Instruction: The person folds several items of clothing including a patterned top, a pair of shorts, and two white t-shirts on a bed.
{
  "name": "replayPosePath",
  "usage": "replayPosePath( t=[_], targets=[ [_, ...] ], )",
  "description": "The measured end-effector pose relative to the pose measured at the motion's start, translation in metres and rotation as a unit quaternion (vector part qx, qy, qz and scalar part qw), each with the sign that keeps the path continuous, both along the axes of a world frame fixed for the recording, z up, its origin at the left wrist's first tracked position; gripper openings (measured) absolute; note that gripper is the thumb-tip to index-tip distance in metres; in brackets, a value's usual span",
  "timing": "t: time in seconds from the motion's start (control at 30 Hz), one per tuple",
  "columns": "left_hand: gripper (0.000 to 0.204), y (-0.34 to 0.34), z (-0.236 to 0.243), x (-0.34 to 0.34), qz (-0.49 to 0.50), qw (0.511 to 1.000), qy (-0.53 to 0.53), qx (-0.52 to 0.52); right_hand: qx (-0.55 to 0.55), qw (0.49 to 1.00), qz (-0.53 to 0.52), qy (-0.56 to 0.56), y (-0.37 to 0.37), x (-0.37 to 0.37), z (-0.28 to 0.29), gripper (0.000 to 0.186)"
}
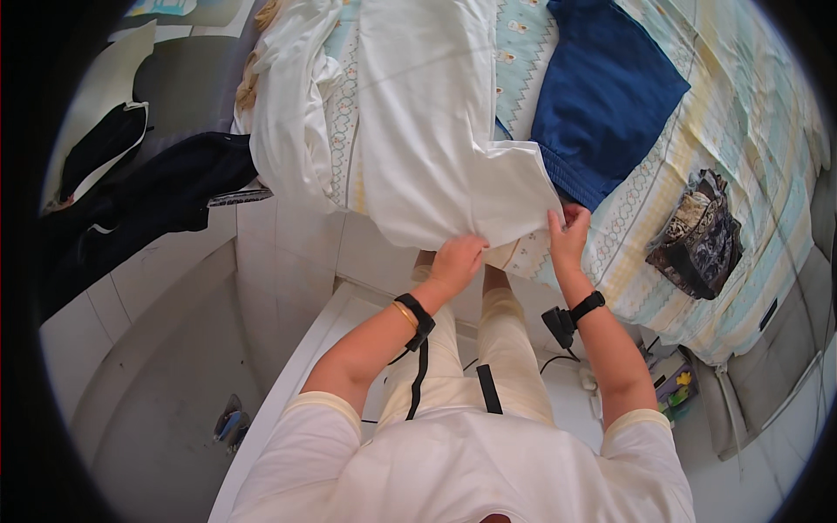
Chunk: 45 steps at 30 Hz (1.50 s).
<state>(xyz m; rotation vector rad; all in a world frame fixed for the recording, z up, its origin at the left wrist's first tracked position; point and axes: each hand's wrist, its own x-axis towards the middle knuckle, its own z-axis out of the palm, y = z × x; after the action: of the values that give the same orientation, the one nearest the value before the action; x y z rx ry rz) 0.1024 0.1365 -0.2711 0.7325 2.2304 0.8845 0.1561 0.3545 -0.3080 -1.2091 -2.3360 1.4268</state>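
You have a white garment (427, 122) laid on the bed (750, 187), straight in front of you. Its long axis runs away from you, approx. along the middle of the view; the far end goes out of the top of the pic, so you can't see where it finishes. The near end points to your body and comes to the bed edge, just above your knees.

The main relation: the broad part lies ahead and slightly left of both hands, while a short flap (521, 187) sticks out to the right from its near end, approx. crosswise to the long axis. Your L hand (458, 264) is nearer to the broad part; your R hand (569, 237) is at the outer corner of this flap, right beside the waistband of the navy shorts (610, 96).

State of hands: L fingers are bent and closed together at the near hem, seemingly w/ a small pinch of cloth. R thumb is on the flap corner w/ fingers bent opposite; it looks like a light grip, but fingertips are partly hidden.

Another white cloth (292, 113) is to the left, well apart from your hands.
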Motion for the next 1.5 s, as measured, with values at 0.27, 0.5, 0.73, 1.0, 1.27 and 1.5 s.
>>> replayPosePath(
  t=[0.27, 0.5, 0.73, 1.0, 1.27, 1.5],
  targets=[
    [0.037, 0.037, -0.009, -0.088, 0.231, 0.906, -0.207, 0.29, -0.198, 0.977, -0.017, -0.079, -0.012, -0.029, 0.038, 0.027],
    [0.082, 0.017, 0.006, -0.154, 0.27, 0.765, -0.544, 0.215, -0.099, 0.944, 0.313, 0.018, -0.074, -0.067, 0.103, 0.04],
    [0.045, -0.04, -0.023, -0.155, 0.214, 0.872, -0.417, 0.14, -0.081, 0.866, 0.489, 0.062, -0.111, -0.101, 0.059, 0.05],
    [0.034, -0.036, -0.025, -0.164, 0.202, 0.939, -0.277, 0.003, 0.265, 0.722, 0.639, 0.024, -0.05, -0.124, 0.074, 0.057],
    [0.056, -0.122, 0.011, -0.175, -0.139, 0.951, 0.265, -0.075, 0.35, 0.602, 0.717, 0.011, -0.039, -0.147, 0.043, 0.055],
    [0.067, -0.163, -0.016, -0.14, -0.296, 0.893, 0.316, -0.12, 0.305, 0.625, 0.716, 0.056, -0.037, -0.156, 0.027, 0.053]
  ],
)
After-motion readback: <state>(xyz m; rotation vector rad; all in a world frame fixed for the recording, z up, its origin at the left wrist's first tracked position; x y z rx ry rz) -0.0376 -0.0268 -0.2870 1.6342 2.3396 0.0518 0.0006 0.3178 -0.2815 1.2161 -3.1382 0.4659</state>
